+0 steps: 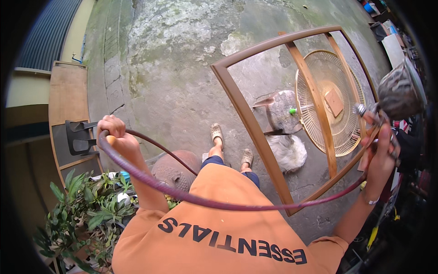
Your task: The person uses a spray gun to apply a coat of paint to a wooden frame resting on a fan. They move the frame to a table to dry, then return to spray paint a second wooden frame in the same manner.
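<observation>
My left hand [117, 134] is closed around a reddish-purple hose [178, 192], out at the left and raised. The hose sags across the front of my orange shirt and runs to the right. My right hand [381, 157] grips a metal spray gun [376, 118] whose paint-stained cup [402, 89] is at the upper right. Left of that hand is a brown rectangular wooden frame [248, 123] with two lighter crossbars [315, 105]. Behind the bars shows a round cream fan grille [331, 68] with a small wooden square at its centre.
Below the grille are a paint-spotted base [284, 107] with a green knob and a white fluffy thing [292, 153]. A reddish dome-shaped object [175, 169] is by my feet. Leafy plants [93, 205] grow at lower left, near a wooden panel [69, 93]. Clutter lines the right edge.
</observation>
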`<move>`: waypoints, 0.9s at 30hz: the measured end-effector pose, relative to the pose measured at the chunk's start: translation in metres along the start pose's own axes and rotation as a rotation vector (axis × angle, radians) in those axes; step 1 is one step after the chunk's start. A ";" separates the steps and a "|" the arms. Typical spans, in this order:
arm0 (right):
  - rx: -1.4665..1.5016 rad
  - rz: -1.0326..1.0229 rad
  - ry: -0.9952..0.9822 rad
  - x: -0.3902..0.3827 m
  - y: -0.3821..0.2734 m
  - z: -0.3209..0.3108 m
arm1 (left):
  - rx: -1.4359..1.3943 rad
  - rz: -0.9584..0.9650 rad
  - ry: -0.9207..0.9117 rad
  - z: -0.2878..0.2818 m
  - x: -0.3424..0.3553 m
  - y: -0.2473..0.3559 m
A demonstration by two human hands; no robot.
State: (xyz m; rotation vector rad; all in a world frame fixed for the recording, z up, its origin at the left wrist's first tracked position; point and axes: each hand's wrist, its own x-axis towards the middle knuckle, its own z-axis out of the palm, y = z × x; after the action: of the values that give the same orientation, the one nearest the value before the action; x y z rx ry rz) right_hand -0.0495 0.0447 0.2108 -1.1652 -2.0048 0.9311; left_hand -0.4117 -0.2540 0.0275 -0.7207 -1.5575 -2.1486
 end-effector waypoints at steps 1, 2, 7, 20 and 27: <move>0.028 -0.023 -0.078 -0.009 -0.004 0.017 | 0.017 -0.012 -0.011 -0.005 0.008 -0.004; 0.025 -0.030 -0.119 -0.021 -0.019 0.026 | -0.010 -0.043 -0.038 -0.003 0.019 -0.018; 0.069 0.012 -0.274 -0.034 -0.056 0.082 | -0.085 -0.081 -0.119 -0.008 0.054 -0.052; -0.198 -0.055 0.365 0.016 -0.054 0.091 | 0.050 0.019 -0.097 -0.028 0.083 -0.098; -0.009 0.105 -0.167 -0.021 -0.076 0.116 | 0.037 -0.032 -0.099 -0.022 0.093 -0.092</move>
State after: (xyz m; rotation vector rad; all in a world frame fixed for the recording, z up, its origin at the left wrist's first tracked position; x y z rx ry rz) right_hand -0.1675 -0.0316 0.2053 -1.2438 -2.0966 1.1050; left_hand -0.5433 -0.2478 0.0097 -0.8057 -1.6653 -2.1305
